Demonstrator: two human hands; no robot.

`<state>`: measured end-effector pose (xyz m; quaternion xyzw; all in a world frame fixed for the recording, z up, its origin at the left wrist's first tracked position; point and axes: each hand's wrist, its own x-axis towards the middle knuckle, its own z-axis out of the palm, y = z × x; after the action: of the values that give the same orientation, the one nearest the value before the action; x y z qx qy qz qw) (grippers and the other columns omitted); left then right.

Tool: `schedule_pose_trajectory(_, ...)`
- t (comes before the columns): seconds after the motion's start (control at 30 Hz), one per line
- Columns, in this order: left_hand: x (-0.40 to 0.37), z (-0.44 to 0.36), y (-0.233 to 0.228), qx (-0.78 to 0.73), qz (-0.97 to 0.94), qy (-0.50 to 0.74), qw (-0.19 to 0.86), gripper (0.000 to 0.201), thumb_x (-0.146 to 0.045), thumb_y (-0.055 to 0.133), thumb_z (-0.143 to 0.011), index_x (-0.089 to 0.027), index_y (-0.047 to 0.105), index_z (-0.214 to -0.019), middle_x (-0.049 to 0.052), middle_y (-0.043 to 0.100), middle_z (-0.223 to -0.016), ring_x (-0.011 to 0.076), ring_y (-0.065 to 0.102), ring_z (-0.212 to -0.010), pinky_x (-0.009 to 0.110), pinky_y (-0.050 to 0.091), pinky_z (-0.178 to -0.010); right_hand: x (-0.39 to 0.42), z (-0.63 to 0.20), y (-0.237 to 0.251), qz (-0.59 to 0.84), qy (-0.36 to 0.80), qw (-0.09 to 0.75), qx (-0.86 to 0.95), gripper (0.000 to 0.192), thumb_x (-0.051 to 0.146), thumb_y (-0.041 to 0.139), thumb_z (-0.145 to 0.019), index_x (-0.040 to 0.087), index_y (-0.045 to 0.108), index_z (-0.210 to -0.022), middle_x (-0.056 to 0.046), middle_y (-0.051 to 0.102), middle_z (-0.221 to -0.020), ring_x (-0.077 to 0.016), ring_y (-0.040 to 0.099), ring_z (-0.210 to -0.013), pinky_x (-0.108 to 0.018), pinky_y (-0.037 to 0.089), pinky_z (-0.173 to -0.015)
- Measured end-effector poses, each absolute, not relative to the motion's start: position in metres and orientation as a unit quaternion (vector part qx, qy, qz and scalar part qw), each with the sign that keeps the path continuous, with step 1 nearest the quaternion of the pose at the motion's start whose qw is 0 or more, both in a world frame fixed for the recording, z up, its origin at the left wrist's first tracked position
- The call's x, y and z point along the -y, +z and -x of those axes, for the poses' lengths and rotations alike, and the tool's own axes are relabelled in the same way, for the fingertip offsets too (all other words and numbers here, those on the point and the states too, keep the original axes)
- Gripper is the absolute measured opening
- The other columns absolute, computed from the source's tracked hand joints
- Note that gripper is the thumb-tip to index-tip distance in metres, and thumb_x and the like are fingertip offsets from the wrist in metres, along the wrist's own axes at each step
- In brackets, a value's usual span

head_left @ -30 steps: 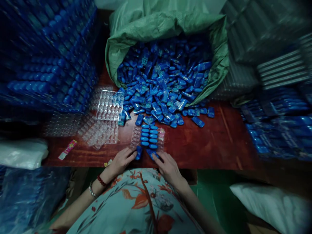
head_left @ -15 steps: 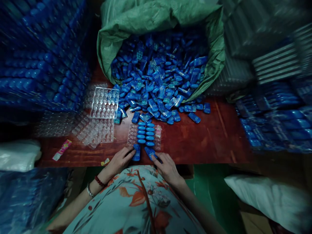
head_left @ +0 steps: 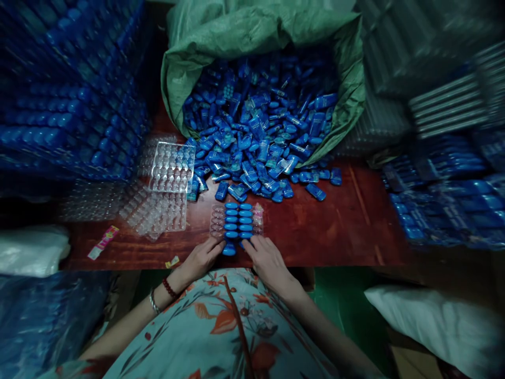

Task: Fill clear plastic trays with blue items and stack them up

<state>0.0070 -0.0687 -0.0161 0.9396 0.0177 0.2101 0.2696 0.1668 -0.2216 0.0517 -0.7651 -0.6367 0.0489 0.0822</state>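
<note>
Blue oblong pieces fill the two middle columns of the clear blister tray [head_left: 236, 221] at lower centre of the frame. Half a second ago both hands sat lower with a piece each near the table edge; now they have moved up to the tray's near edge. The left hand [head_left: 202, 258] pinches one blue piece [head_left: 229, 249] just below the tray, fingers closed on it. The right hand [head_left: 265, 259] has its fingertips touching the tray's near right corner; whether it grips anything I cannot tell. Above, the green sack [head_left: 252, 37] spills loose pieces onto the red table [head_left: 347, 226]. Empty trays [head_left: 168, 189] lie at centre left.
</note>
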Motion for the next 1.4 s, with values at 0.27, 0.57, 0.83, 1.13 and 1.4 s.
schedule_pose_trajectory(0.27,0.067,-0.018,-0.020,-0.050,-0.937,0.245,0.245,0.026,-0.010,0.040,-0.092,-0.013,0.055,-0.113,0.012,0.064,-0.098,0.0176,0.060,-0.088,0.032,0.054,-0.077,0.216,-0.171,0.035,0.755,-0.023,0.113,0.646,0.031,0.015,0.045,-0.091,0.017,0.058,-0.119,-0.009,0.061,-0.091,-0.0210,0.051,-0.082,-0.032,0.038,-0.070)
schedule_pose_trajectory(0.57,0.059,-0.030,-0.014,-0.055,-0.942,0.170,0.285,0.024,-0.012,0.035,-0.092,-0.014,0.059,-0.097,0.008,0.059,-0.082,0.0184,0.053,-0.081,0.033,0.051,-0.073,0.201,-0.153,0.024,0.734,-0.044,0.189,0.651,0.032,0.014,0.048,-0.088,0.018,0.060,-0.117,-0.009,0.063,-0.099,-0.0218,0.049,-0.099,-0.035,0.035,-0.080)
schedule_pose_trajectory(0.83,0.024,-0.028,0.007,-0.031,-0.956,0.144,0.256,0.019,-0.033,0.047,-0.092,-0.018,0.059,-0.095,0.006,0.058,-0.087,0.0176,0.056,-0.081,0.030,0.050,-0.072,0.198,-0.162,0.030,0.739,-0.009,0.263,0.621,0.027,0.017,0.056,-0.086,0.026,0.065,-0.110,-0.005,0.063,-0.101,-0.0206,0.049,-0.102,-0.037,0.036,-0.088)
schedule_pose_trajectory(1.13,-0.005,-0.093,0.006,-0.308,-0.925,0.162,0.150,0.030,-0.024,0.050,-0.088,-0.013,0.051,-0.116,0.013,0.060,-0.098,0.0247,0.058,-0.088,0.036,0.048,-0.077,0.176,-0.279,0.017,0.830,-0.066,0.441,0.334,0.030,0.034,0.045,-0.090,0.019,0.067,-0.103,-0.009,0.064,-0.094,-0.0214,0.055,-0.089,-0.038,0.043,-0.082)
schedule_pose_trajectory(1.4,-0.007,-0.119,-0.010,-0.324,-0.921,0.153,0.152,0.032,-0.012,0.040,-0.088,-0.014,0.052,-0.118,0.014,0.057,-0.111,0.0215,0.057,-0.089,0.035,0.048,-0.079,0.164,-0.306,-0.006,0.848,-0.063,0.307,0.428,0.039,0.044,0.047,-0.089,0.017,0.060,-0.115,-0.011,0.061,-0.099,-0.0226,0.053,-0.090,-0.035,0.043,-0.076)
